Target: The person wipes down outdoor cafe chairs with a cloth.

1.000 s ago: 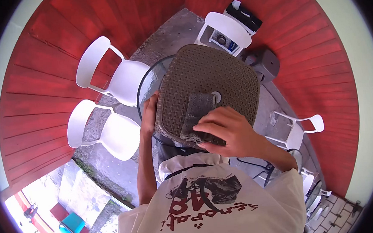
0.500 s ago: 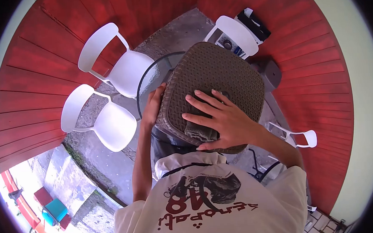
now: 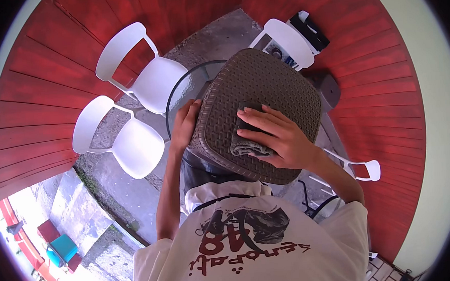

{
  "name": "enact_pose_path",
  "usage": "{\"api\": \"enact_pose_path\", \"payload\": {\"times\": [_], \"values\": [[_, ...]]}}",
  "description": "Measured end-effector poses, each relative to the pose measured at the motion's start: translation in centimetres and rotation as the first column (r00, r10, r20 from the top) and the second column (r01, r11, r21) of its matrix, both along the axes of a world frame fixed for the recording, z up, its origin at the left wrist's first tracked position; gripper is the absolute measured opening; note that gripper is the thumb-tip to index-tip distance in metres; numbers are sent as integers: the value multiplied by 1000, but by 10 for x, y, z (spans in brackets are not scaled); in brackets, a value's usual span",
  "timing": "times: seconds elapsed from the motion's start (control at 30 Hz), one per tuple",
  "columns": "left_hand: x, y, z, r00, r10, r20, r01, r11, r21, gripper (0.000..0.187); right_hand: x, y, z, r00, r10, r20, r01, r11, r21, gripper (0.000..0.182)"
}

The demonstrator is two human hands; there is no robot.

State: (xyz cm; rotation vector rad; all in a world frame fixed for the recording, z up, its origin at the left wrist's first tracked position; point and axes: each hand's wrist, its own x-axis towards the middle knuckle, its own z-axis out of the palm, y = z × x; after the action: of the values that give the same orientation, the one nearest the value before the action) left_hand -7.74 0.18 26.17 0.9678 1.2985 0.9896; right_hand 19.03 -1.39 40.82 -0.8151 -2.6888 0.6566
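A brown stool (image 3: 262,79) with a rattan weave pattern and rounded corners is in front of my body, over a round glass table (image 3: 181,91). Its legs are hidden from view. My left hand (image 3: 187,123) grips the stool's left side, fingers against the edge. On the woven top, my right hand (image 3: 281,139) presses down a folded dark grey cloth (image 3: 245,139), its fingers curved over it.
Two white chairs (image 3: 160,85) (image 3: 139,148) stand to the left. Another white chair (image 3: 288,41) is behind the table, near a black-and-white box (image 3: 308,32). Red plank walls (image 3: 370,75) enclose the corner. A further white chair (image 3: 371,170) is at the right.
My right hand and the cloth have shifted slightly right and up across the top. Its fingers, spread before, are now drawn together over the cloth. My left hand stays at the edge.
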Motion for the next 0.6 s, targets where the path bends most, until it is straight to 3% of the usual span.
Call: {"api": "enact_pose_path", "payload": {"times": [0.03,0.13,0.2,0.33,0.4,0.6], "values": [[0,-3,8,997,19,-75,-16,999,51,42,0,-1,0,998,-35,-55,34,999,-15,41],[7,-25,59,957,201,-208,-99,904,417,38,-1,0,-1,977,-150,-151,131,983,-129,35],[9,-40,114,965,103,-242,61,806,588,46,-1,1,-3,953,-223,-205,176,958,-224,34],[28,-43,147,862,-3,-507,370,688,624,48,-4,1,-9,902,-328,-280,236,919,-316,37],[29,-34,139,834,-73,-547,451,662,598,45,-1,5,-4,945,-204,-255,135,955,-263,42],[37,-26,141,912,-186,-366,380,720,581,33,3,24,10,995,-75,-67,64,987,-147,56]]}}
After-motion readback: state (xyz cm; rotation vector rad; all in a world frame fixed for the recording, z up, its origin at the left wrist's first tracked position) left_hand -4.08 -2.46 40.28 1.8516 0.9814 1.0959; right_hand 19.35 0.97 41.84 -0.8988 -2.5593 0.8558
